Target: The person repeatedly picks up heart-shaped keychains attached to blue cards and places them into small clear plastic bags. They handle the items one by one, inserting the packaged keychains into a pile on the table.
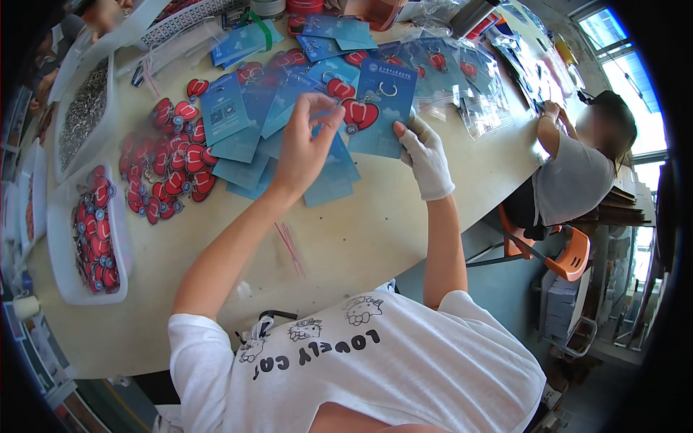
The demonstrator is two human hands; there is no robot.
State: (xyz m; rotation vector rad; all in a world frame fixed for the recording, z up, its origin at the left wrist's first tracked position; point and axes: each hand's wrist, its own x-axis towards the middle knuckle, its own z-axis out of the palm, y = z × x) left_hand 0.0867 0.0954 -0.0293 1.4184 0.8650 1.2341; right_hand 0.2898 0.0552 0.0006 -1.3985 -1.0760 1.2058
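My right hand (427,155), in a white glove with the thumb tip bare, grips the lower right corner of a blue card (393,123). A red heart-shaped keychain charm (360,114) hangs against that card, with its metal ring (388,89) near the card's upper middle. My bare left hand (312,137) is raised at the card's left edge, thumb and forefinger pinched together close beside the charm. Whatever is between those fingertips is too small to make out. Below and behind the left hand lie several loose blue cards (242,137), overlapping one another.
Loose red charms (173,162) pile up at left, near a white bin of charms (121,267) and a bin of metal rings (61,155). Clear plastic bags (480,108) lie at right. Thin red strips (290,249) rest nearer me. Another person (577,169) sits at the table's right side.
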